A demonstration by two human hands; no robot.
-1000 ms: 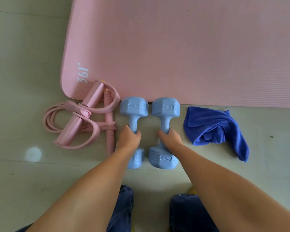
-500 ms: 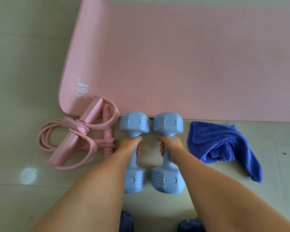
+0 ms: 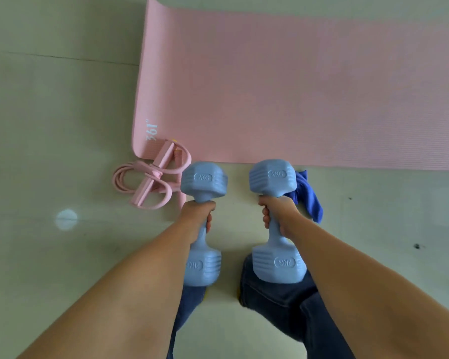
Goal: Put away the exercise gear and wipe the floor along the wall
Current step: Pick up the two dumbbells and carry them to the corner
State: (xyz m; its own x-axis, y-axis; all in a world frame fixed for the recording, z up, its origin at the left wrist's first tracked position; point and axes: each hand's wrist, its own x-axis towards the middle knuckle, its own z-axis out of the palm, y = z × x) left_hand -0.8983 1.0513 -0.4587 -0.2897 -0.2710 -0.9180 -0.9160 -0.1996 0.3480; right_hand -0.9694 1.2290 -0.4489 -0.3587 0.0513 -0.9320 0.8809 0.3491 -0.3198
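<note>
The left hand (image 3: 198,213) grips the left dumbbell (image 3: 203,224) by its handle; the right hand (image 3: 277,212) grips the right dumbbell (image 3: 276,221), both apparently off the floor (image 3: 49,112). Nothing looks stored yet. The ribbed foam mat (image 3: 296,94) lies unrolled, the rubbery resistance band (image 3: 151,185) and soft blue cloth (image 3: 309,200) alongside it. Wiping appears not yet begun.

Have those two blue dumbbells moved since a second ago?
Yes. Both dumbbells have risen off the floor, held apart; the cloth stays down.
</note>
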